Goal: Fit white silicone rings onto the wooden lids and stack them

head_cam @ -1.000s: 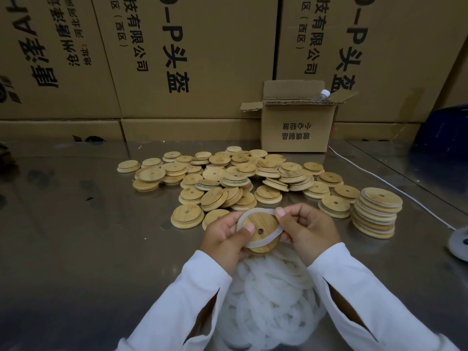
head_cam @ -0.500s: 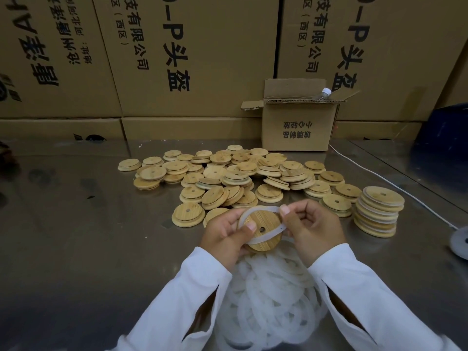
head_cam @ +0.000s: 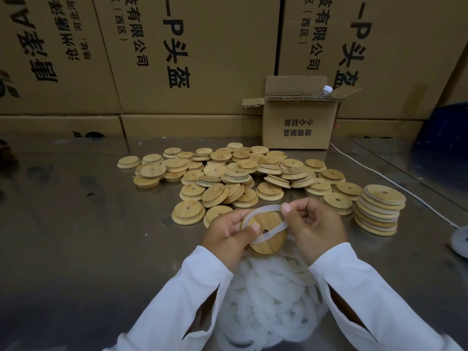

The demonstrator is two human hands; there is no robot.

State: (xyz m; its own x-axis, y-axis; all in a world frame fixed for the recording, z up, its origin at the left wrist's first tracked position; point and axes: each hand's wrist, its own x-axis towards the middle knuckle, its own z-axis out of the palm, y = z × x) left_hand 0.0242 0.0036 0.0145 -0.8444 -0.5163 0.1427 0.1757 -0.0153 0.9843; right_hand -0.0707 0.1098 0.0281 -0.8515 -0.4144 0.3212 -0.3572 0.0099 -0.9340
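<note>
Your left hand (head_cam: 228,236) grips the lid (head_cam: 266,233) at frame center, your right hand (head_cam: 314,226) pinches the ring (head_cam: 268,236) (stretched across it), stack (head_cam: 379,211) at right.

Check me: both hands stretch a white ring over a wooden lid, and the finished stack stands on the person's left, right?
Not quite: the head view shows the stack on the person's right. The rest holds: the left hand and right hand stretch the ring over the lid.
</note>
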